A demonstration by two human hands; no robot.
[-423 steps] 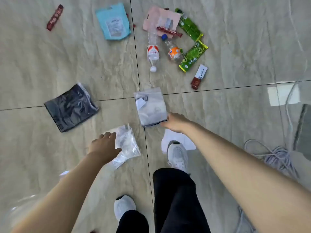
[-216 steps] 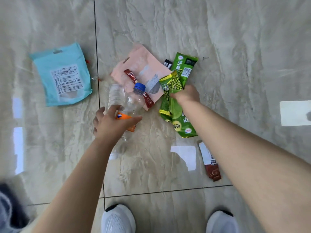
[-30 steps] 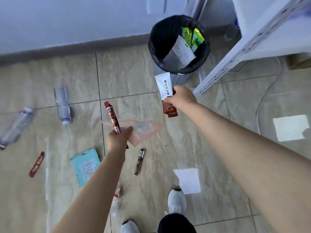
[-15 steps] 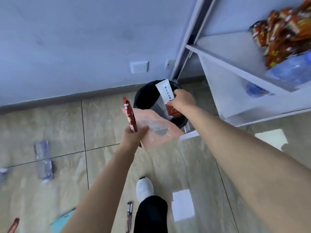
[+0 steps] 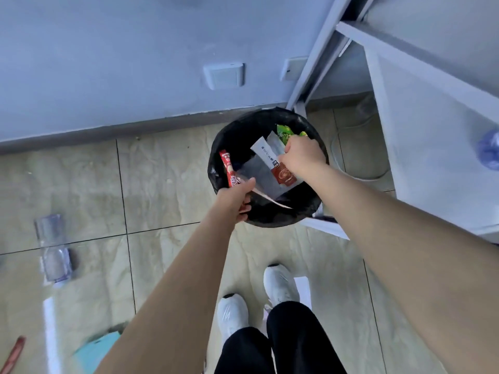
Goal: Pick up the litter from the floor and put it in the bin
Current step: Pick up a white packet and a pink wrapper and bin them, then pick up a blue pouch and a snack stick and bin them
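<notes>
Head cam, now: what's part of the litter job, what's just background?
Job: bin, red stick gripped by left hand, brown-white sachet gripped by right hand, green packets inside bin, bottle and blue pouch on floor.
Background: wall socket, shelf, shoes.

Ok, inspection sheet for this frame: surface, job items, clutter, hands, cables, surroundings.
Surface: glossy beige floor tiles.
Job's things: black-lined bin, green wrappers and a grey packet inside.
Clutter: clear bottle, teal pouch, red stick on floor.
Hands: left hand grips red sachet and an edge-on pale pouch over bin; right hand grips white-brown sachet over bin.
Cables: pale loop right of bin, possibly a cable.
Surroundings: wall socket plate, white shelf unit.
</notes>
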